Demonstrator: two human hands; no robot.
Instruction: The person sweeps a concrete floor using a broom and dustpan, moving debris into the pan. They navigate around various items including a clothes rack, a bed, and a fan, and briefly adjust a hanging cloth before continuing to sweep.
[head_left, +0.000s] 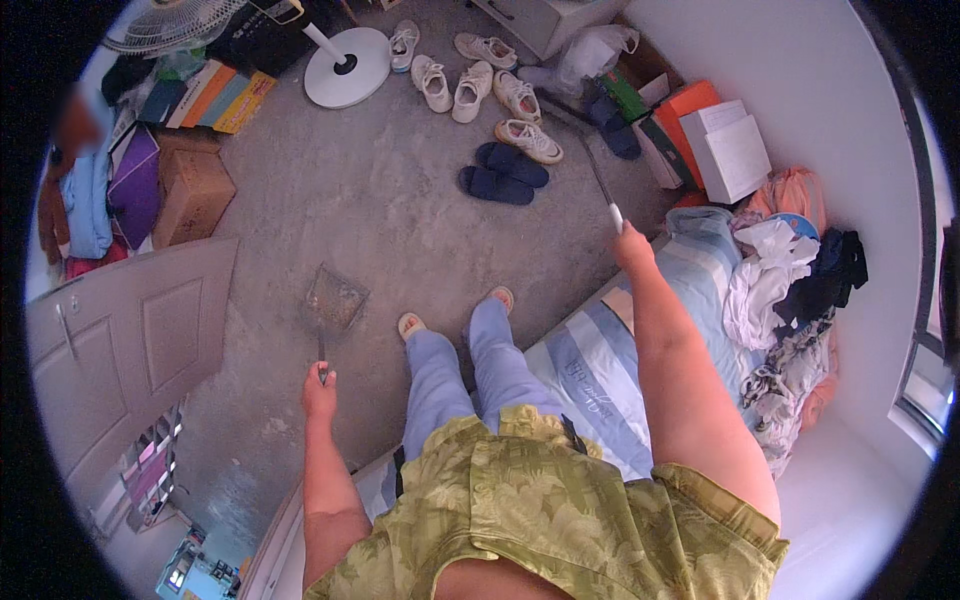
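Observation:
My left hand (320, 390) is closed around the upright handle of a dustpan (339, 298), whose pan rests on the grey concrete floor and has some debris in it. In my right hand (634, 247) is the white-tipped end of a broom handle (598, 166). The broom slants away from me towards the shoes. Its dark head (562, 107) appears to lie on the floor between a white sneaker (517, 97) and dark blue slippers (615, 127); its bristles are hard to make out. Nearer to me sits a pair of navy slide slippers (504, 174).
Several light sneakers (472, 90) stand at the far side beside a white fan base (346, 67). Shoeboxes (724, 150) line the right wall. A bed (600, 360) with clothes (772, 277) is at my right. A brown carton (193, 187) and a door (135, 337) are at left.

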